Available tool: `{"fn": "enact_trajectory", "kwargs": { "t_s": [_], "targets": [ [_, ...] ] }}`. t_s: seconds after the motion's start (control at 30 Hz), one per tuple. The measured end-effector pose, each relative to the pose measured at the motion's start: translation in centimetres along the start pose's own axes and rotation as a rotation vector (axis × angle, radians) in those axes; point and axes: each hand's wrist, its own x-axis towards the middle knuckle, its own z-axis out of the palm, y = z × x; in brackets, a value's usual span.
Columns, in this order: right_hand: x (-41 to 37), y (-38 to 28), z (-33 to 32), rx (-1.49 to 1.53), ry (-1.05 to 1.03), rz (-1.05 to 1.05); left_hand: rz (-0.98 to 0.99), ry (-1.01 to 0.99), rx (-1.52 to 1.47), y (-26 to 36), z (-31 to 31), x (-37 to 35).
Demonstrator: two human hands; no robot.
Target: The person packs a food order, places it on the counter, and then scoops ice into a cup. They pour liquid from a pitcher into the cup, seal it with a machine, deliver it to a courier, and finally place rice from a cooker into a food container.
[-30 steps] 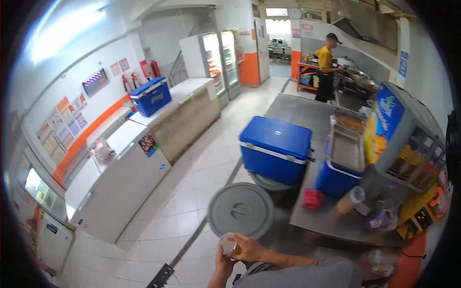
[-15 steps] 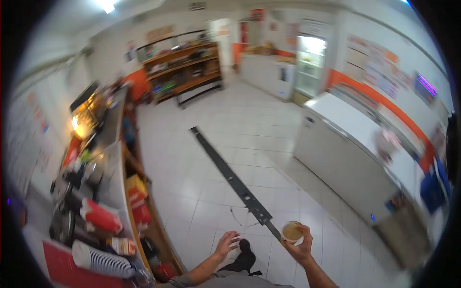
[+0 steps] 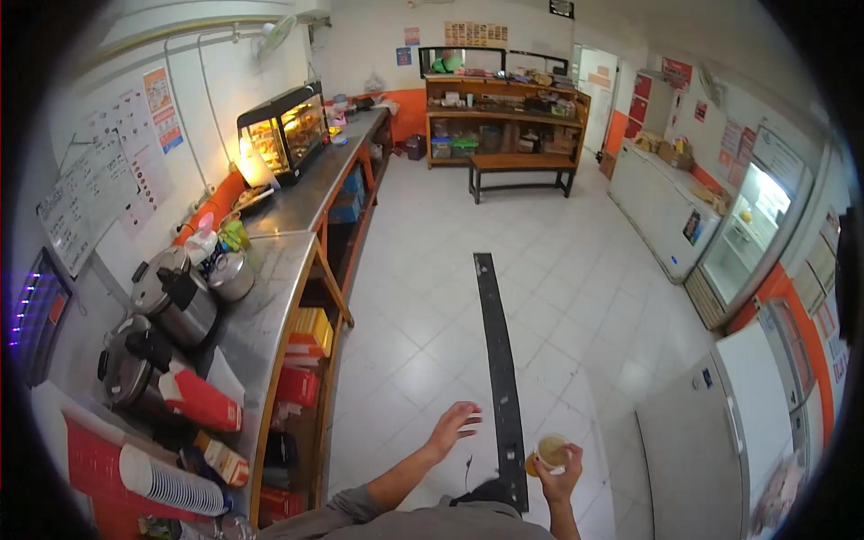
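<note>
Gripping the drink cup (image 3: pixel 550 450) in your right hand (image 3: pixel 562 477), you hold your left hand (image 3: pixel 447 432) apart, leftward, fingers loosely spread.

The display case (image 3: pixel 286 133) glows warmly, the fridge (image 3: pixel 745 229) white; fisheye distortion bends the edges.

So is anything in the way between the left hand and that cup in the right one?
Nothing visible stands between the left hand and the cup in the right hand. Only open air separates them; the dark strip seen between them lies on the floor, below both hands.
</note>
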Motion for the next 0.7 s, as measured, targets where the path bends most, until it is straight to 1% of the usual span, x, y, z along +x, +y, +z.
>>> {"fn": "enact_trajectory", "kwargs": {
  "t_s": [0.07, 0.1, 0.13, 0.17, 0.2, 0.23, 0.27, 0.3, 0.33, 0.37, 0.4, 0.43, 0.47, 0.53, 0.6, 0.63, 0.67, 0.7],
  "targets": [
    [5.2, 2.1, 2.1, 0.108, 0.021, 0.109, 0.074, -0.165, 0.089, 3.4, 1.2, 6.3],
    [8.4, 2.5, 3.3, 0.011, 0.004, 0.059, 0.09, -0.161, 0.093, 4.7, 1.0, 9.4],
    [12.0, 3.0, 5.3, 0.021, 0.003, 0.043, 0.088, -0.226, 0.168, 5.5, 0.7, 12.5],
    [15.1, 3.4, 7.2, 0.1, -0.02, 0.086, 0.08, -0.288, 0.237, 6.1, 0.4, 15.3],
    [18.4, 3.3, 8.6, 0.172, -0.05, 0.131, 0.089, -0.28, 0.228, 6.5, 0.0, 17.9],
    [22.1, 5.4, 11.1, 0.125, -0.075, -0.004, 0.072, -0.27, 0.31, 7.6, -0.8, 20.8],
    [25.4, 7.2, 12.9, 0.13, -0.089, -0.006, 0.042, -0.255, 0.393, 8.2, -2.0, 23.2],
    [29.3, 6.7, 15.2, 0.151, -0.219, 0.003, 0.056, -0.266, 0.365, 8.9, -3.2, 25.5],
    [33.4, 5.8, 18.2, 0.181, -0.343, 0.005, 0.059, -0.251, 0.375, 11.0, -4.1, 27.2],
    [37.3, 4.8, 21.2, 0.196, -0.345, 0.002, 0.106, -0.238, 0.471, 13.5, -4.6, 28.2],
    [41.1, 3.7, 24.2, 0.278, -0.503, -0.083, 0.154, -0.228, 0.56, 15.7, -5.1, 29.4],
    [44.6, 2.8, 27.0, 0.354, -0.664, -0.17, 0.161, -0.186, 0.611, 17.7, -6.3, 30.9],
    [47.6, 2.2, 30.1, 0.355, -0.675, -0.175, 0.165, -0.176, 0.605, 19.4, -7.5, 32.2],
    [53.3, 1.2, 36.9, 0.25, -1.032, -0.316, 0.302, 0.033, 0.626, 22.5, -10.3, 35.7],
    [57.8, 0.1, 43.9, 0.424, -1.119, -0.471, 0.332, 0.131, 0.547, 24.4, -13.5, 40.3],
    [59.6, 0.9, 47.7, 0.391, -1.137, -0.574, 0.376, 0.177, 0.482, 25.4, -14.9, 42.8],
    [61.3, 1.3, 50.9, 0.397, -1.151, -0.572, 0.371, 0.19, 0.476, 26.5, -16.3, 45.4],
    [63.1, 1.6, 53.9, 0.41, -1.134, -0.576, 0.417, 0.256, 0.396, 27.9, -17.5, 48.2]
  ]
}}
